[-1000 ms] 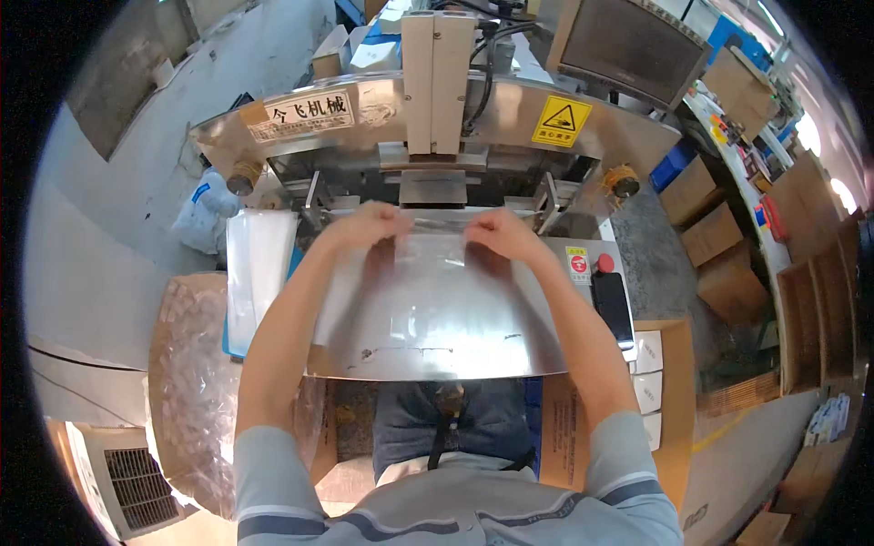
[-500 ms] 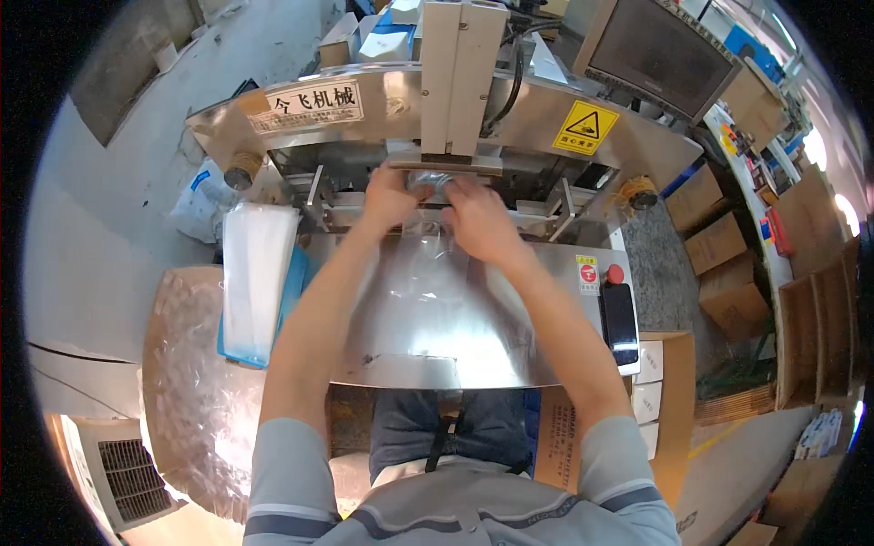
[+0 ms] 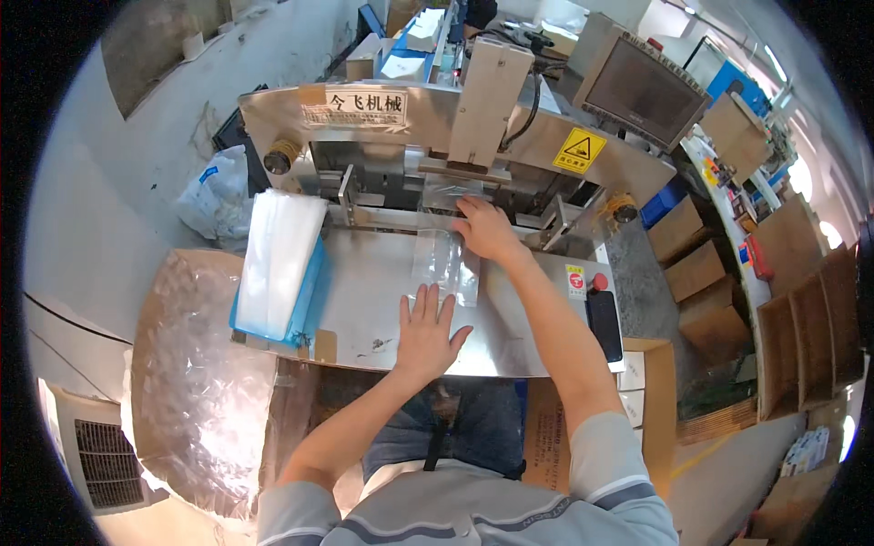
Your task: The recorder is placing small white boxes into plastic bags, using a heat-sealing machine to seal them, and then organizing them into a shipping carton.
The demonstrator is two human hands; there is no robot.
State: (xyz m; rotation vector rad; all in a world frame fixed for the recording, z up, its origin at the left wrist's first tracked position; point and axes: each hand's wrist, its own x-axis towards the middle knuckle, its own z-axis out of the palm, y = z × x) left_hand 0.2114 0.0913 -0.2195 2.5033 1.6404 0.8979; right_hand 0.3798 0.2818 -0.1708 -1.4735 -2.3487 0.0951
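Observation:
A clear plastic bag [image 3: 442, 257] lies lengthwise on the steel work surface [image 3: 364, 264], its far end under the head of a machine [image 3: 487, 100]. Near the bag's lower end, my left hand [image 3: 424, 335] is spread flat with fingers pointing away from me, the fingertips at the film. My right hand [image 3: 489, 229] reaches to the bag's far part, just below the machine head. Its fingers are apart and rest at the film's right side. Something darker shows through the bag beside these fingers, too unclear to name.
A stack of white plastic bags [image 3: 278, 246] stands in a blue holder [image 3: 311, 296] on the left. Below it is a carton of clear film packs [image 3: 196, 391]. To the right are a red button [image 3: 599, 282], a phone [image 3: 603, 323] and a carton with white boxes [image 3: 660, 382].
My left hand has come back from the machine toward me and flattened on the work surface. My right hand stays near the machine head. More of the bag shows, and the view has shifted.

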